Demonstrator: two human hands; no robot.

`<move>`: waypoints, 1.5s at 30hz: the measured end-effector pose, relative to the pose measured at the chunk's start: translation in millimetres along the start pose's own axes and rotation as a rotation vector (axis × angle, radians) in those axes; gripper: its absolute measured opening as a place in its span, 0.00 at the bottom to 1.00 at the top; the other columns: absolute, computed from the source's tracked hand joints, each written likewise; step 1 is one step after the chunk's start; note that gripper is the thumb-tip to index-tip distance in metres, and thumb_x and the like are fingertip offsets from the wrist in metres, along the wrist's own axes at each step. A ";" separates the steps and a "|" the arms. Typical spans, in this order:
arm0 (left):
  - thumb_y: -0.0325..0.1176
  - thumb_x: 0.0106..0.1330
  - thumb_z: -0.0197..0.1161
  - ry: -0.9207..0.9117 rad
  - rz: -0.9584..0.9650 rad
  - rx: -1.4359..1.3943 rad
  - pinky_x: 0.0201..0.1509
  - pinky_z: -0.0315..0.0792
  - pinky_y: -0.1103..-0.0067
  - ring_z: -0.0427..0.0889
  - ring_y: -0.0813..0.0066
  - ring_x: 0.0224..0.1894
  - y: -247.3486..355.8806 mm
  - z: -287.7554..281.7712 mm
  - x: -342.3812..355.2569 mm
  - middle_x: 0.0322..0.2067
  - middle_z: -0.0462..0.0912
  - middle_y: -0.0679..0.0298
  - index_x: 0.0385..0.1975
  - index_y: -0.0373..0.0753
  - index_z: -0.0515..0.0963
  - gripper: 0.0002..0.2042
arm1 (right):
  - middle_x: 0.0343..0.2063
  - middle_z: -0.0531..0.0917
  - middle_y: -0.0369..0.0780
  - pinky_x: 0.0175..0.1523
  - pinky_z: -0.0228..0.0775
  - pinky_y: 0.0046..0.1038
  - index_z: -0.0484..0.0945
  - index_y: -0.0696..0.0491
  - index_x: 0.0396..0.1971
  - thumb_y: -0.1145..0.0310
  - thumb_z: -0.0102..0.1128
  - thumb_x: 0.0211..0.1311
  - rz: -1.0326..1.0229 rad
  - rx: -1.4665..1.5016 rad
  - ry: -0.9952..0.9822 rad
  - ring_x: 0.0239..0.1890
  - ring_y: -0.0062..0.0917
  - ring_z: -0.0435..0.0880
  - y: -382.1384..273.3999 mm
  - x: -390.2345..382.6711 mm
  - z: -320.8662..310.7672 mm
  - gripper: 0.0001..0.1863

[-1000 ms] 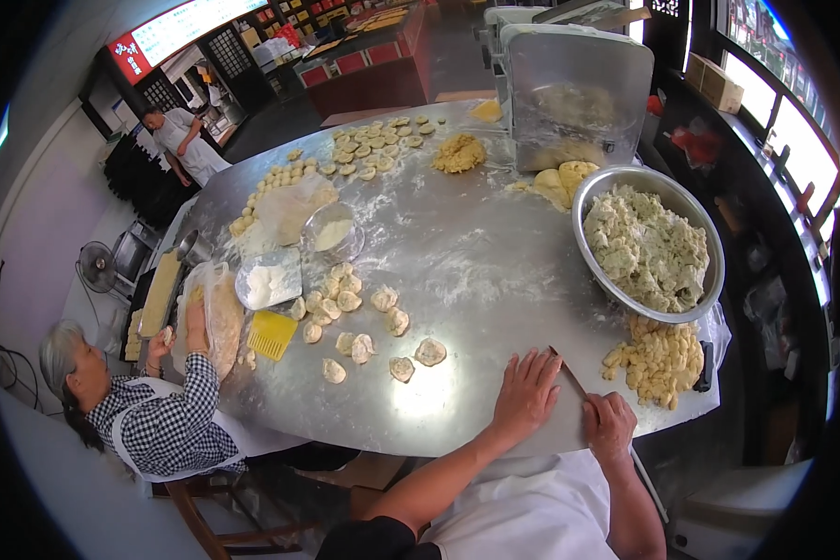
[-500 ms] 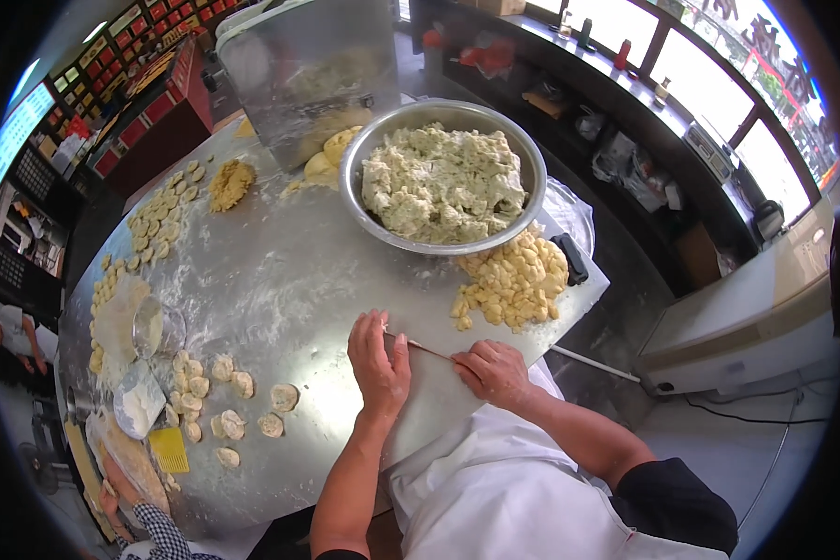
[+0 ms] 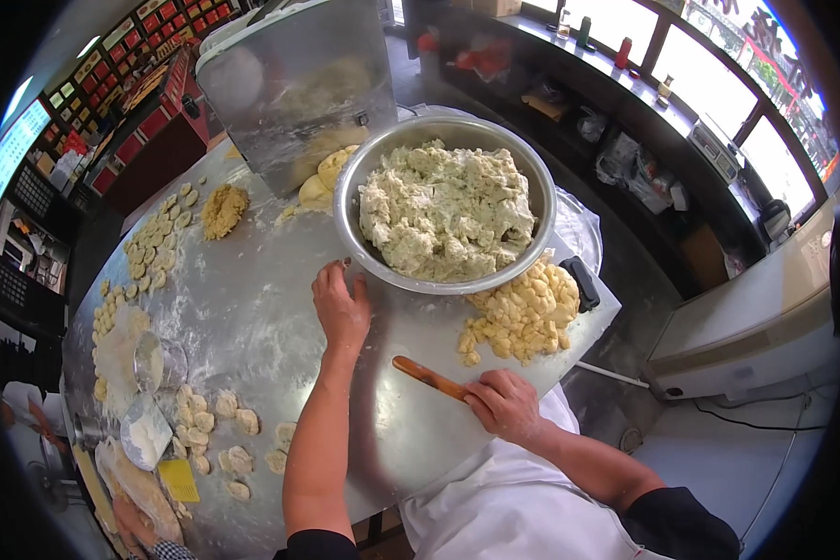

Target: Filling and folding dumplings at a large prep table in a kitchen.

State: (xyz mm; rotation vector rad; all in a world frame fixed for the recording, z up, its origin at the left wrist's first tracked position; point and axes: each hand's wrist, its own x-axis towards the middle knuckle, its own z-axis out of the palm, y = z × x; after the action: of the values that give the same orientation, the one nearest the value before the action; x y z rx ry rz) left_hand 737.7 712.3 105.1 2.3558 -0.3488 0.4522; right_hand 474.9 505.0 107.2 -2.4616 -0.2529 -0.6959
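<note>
My right hand [image 3: 506,403] is closed around one end of a flat brown wooden stick [image 3: 427,375], which points left over the steel table. My left hand [image 3: 342,303] is just off the near left side of a large metal bowl [image 3: 345,245], thumb apart from the fingers; I see nothing clearly held in it. A pale green, crumbly filling [image 3: 443,210] is heaped inside the bowl. Close to the bowl's near right side lies a pile of small yellow dough pieces [image 3: 525,313].
Flattened dough rounds [image 3: 238,459], a yellow scraper [image 3: 178,480] and a flour bag [image 3: 146,431] lie at the left. Farther back are a brown mound [image 3: 224,211] and a large steel box [image 3: 299,93]. A co-worker's hand [image 3: 133,523] shows at lower left.
My left hand has let go of the stick's end and moved up and left to the bowl. The right hand keeps the stick, now showing its broad face. The view has shifted slightly.
</note>
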 end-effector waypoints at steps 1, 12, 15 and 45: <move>0.31 0.72 0.65 -0.002 -0.002 0.001 0.67 0.70 0.57 0.76 0.44 0.62 -9.3 -1.4 13.5 0.60 0.79 0.49 0.58 0.33 0.79 0.17 | 0.35 0.83 0.35 0.34 0.75 0.34 0.88 0.50 0.40 0.71 0.75 0.58 -0.005 -0.010 0.005 0.34 0.31 0.82 0.5 1.4 -0.2 0.10; 0.42 0.67 0.69 0.058 -0.053 0.063 0.71 0.68 0.55 0.75 0.41 0.65 -125.9 36.8 171.4 0.63 0.79 0.45 0.69 0.36 0.72 0.32 | 0.36 0.83 0.33 0.33 0.73 0.31 0.89 0.49 0.41 0.73 0.75 0.52 -0.023 -0.059 -0.116 0.30 0.28 0.79 1.5 6.1 0.3 0.14; 0.49 0.59 0.75 0.032 -0.050 -0.102 0.72 0.68 0.56 0.78 0.41 0.64 -137.3 54.5 203.4 0.61 0.82 0.45 0.71 0.38 0.71 0.40 | 0.36 0.83 0.33 0.33 0.73 0.31 0.89 0.48 0.42 0.73 0.75 0.50 -0.015 -0.072 -0.139 0.30 0.28 0.79 1.3 7.2 -1.2 0.15; 0.28 0.70 0.72 -0.058 -0.532 -0.556 0.58 0.79 0.73 0.85 0.64 0.53 -51.0 -67.1 -19.8 0.58 0.76 0.57 0.62 0.35 0.77 0.22 | 0.33 0.78 0.34 0.37 0.74 0.34 0.86 0.46 0.37 0.68 0.71 0.62 -0.048 0.035 0.029 0.34 0.29 0.80 6.7 -6.6 7.0 0.04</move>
State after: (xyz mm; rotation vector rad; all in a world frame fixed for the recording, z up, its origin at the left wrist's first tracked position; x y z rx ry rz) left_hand 723.7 797.4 113.2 1.8159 0.1241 0.0191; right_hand 474.5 503.3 95.6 -2.4179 -0.3116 -0.7403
